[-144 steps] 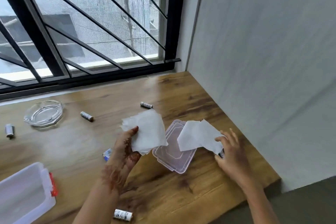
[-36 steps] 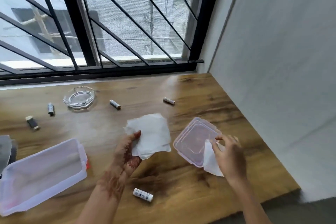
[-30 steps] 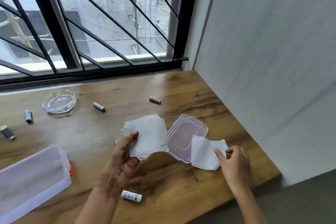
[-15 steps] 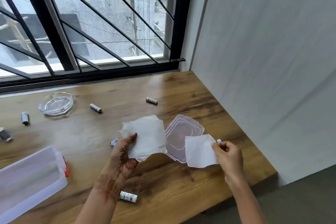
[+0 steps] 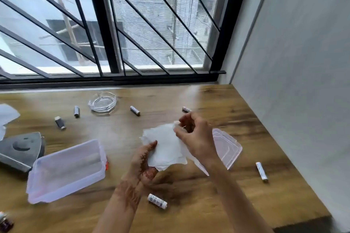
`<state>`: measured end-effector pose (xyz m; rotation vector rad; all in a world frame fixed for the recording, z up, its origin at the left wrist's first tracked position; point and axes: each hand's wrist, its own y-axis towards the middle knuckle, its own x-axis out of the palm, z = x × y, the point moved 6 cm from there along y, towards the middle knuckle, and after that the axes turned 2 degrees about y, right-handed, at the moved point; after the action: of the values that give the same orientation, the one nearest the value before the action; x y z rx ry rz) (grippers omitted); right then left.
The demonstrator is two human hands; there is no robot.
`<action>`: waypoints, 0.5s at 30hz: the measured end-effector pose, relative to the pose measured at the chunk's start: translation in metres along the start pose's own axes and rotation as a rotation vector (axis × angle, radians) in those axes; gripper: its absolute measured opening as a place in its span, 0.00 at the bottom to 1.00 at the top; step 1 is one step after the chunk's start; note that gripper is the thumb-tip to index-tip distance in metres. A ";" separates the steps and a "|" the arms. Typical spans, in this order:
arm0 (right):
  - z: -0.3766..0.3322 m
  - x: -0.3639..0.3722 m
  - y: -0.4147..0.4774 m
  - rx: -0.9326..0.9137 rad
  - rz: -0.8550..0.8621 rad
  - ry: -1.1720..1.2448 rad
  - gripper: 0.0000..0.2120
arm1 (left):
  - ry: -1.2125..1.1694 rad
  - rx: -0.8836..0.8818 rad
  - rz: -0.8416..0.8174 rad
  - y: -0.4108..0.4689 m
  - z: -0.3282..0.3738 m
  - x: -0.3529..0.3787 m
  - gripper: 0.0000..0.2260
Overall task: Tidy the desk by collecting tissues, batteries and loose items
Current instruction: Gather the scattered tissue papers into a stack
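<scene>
Over the table [image 5: 170, 96] centre: tissues [image 5: 166, 149] gripped at two points

Grip 1, right hand [image 5: 198, 138]: fingers [image 5: 184, 119] curled, thumb and forefinger pinching the far corner of the top sheet.
Grip 2, left hand [image 5: 143, 161]: thumb [image 5: 152, 144] pressed onto the near left edge of the tissues, remaining fingers underneath and hidden by the sheets; the stack is clamped between them.

Tissues: white, several overlapping sheets, held between the two hands over the table. One sheet edge trails under the right wrist.

Adjacent parts: clear lid [image 5: 227, 147] flat on the table just right of the tissues, partly behind the right hand. Clear container [image 5: 66, 170], open, red latch on its right end, lying left of the left hand.

Lying on their sides:
- battery [image 5: 157, 198] beside the left forearm, near side
- battery [image 5: 262, 171] well to the right, close to the wall [image 5: 303, 81]
- battery [image 5: 186, 108] just beyond the right fingers, partly hidden
- battery [image 5: 134, 110] right of the glass ashtray [image 5: 102, 101], far side
- battery [image 5: 76, 111] left of the ashtray, dark cell [image 5: 60, 123] near it

Left edge: grey object [image 5: 20, 149] with a smiley face, beyond the container; loose tissue [image 5: 7, 113] farther back
</scene>
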<state>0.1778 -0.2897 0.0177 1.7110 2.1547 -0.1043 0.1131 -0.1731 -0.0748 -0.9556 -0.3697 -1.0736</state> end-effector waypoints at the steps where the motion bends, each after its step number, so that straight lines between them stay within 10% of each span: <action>1: -0.004 0.015 -0.002 -0.031 -0.059 -0.040 0.08 | 0.033 0.014 0.001 -0.004 0.003 -0.001 0.11; 12: -0.041 0.126 -0.036 -0.221 -0.466 -0.080 0.11 | -0.197 0.096 -0.033 -0.035 0.056 -0.039 0.25; 15: -0.052 0.153 -0.039 -0.234 -0.494 -0.053 0.08 | -0.170 0.153 -0.047 -0.049 0.076 -0.053 0.16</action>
<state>0.0993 -0.1431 0.0066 1.0155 2.3938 -0.0267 0.0595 -0.0879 -0.0445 -0.9075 -0.6081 -0.9942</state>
